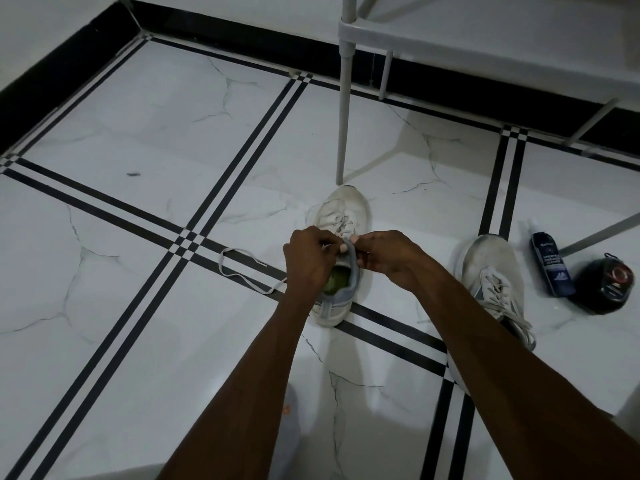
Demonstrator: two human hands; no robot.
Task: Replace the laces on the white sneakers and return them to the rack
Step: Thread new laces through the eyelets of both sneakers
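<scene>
A white sneaker with a green insole stands on the tiled floor, its toe pointing away toward a rack leg. Over its tongue and top eyelets my left hand and my right hand meet, both with fingers curled and pinching the white lace. The loose part of that lace trails in a loop across the floor to the left. A second white sneaker stands to the right, laced, with its lace ends hanging loose beside my right forearm.
A white shoe rack stands at the back right, one leg right at the sneaker's toe. A dark blue cleaner bottle lies at the right beside a round black tin. Black wall skirting runs behind.
</scene>
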